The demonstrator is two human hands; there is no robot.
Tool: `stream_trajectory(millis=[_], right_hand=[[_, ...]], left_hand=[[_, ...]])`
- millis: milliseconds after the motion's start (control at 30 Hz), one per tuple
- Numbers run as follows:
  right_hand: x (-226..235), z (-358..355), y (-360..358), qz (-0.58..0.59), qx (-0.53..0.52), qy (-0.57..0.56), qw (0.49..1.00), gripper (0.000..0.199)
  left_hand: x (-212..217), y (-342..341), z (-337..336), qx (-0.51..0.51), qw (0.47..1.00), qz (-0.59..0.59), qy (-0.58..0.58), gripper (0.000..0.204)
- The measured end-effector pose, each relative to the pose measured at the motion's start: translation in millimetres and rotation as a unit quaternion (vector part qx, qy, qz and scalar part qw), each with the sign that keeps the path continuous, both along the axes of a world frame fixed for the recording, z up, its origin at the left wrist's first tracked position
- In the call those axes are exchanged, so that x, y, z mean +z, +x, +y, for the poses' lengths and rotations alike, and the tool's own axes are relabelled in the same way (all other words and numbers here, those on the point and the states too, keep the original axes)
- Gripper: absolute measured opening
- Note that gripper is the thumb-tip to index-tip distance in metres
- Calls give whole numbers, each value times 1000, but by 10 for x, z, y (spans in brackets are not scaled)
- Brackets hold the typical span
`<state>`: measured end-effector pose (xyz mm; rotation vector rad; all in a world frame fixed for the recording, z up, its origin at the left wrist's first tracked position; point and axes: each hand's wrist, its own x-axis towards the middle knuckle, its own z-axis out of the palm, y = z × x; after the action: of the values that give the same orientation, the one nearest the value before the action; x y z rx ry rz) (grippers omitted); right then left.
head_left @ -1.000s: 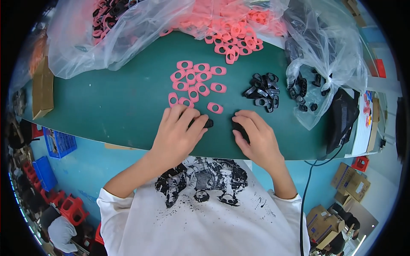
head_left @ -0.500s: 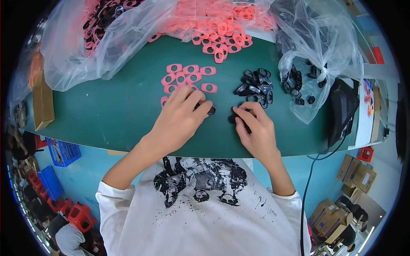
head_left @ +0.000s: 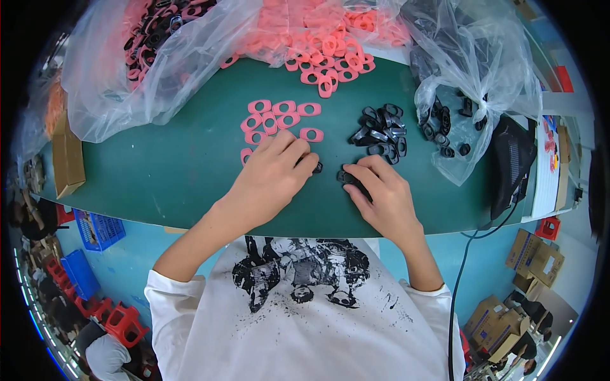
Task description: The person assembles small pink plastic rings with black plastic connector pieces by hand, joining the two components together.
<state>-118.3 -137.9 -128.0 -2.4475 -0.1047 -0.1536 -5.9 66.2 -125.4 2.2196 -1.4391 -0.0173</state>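
Observation:
My left hand [head_left: 270, 170] is low over the green table, fingers curled together. The end of a small black plastic piece [head_left: 318, 167] shows past its fingertips; the rest is hidden under the fingers. To its right, my right hand [head_left: 383, 192] pinches a black oval plastic part [head_left: 346, 177] between thumb and fingers. Flat pink plastic rings [head_left: 288, 119] with oval holes lie in loose rows just beyond the left hand, which covers some of them. Beyond the right hand is a small heap of black oval plastic parts [head_left: 381, 130].
At the far edge, pink rings [head_left: 327, 63] spill from a clear bag. Another plastic bag [head_left: 190, 76] holds pink-and-black pieces at the far left. A clear bag of black parts [head_left: 467, 108] lies right, beside a black device [head_left: 510, 162] with a cable. A cardboard box [head_left: 67, 159] stands left.
The black part in my right hand has come further out to the left of the fingertips and shows more. My left hand stays nearly in place. The whole view has shifted slightly.

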Motion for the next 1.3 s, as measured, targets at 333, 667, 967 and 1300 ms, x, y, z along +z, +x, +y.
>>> stream_trajectory(millis=[333, 667, 967, 1300], right_hand=[[78, 152, 601, -146, 31, -20, 989, 23], [-70, 207, 715, -112, 66, -95, 987, 12], [-71, 236, 681, -81, 80, -151, 982, 12], [-74, 314, 683, -76, 104, -167, 977, 19]], left_hand=[[-21, -217, 61, 43, 997, -56, 32, 22], [-76, -326, 69, 106, 994, -16, 34, 28], [-84, -448, 90, 114, 992, -47, 17, 23], [-39, -429, 111, 98, 995, -21, 14, 22]])
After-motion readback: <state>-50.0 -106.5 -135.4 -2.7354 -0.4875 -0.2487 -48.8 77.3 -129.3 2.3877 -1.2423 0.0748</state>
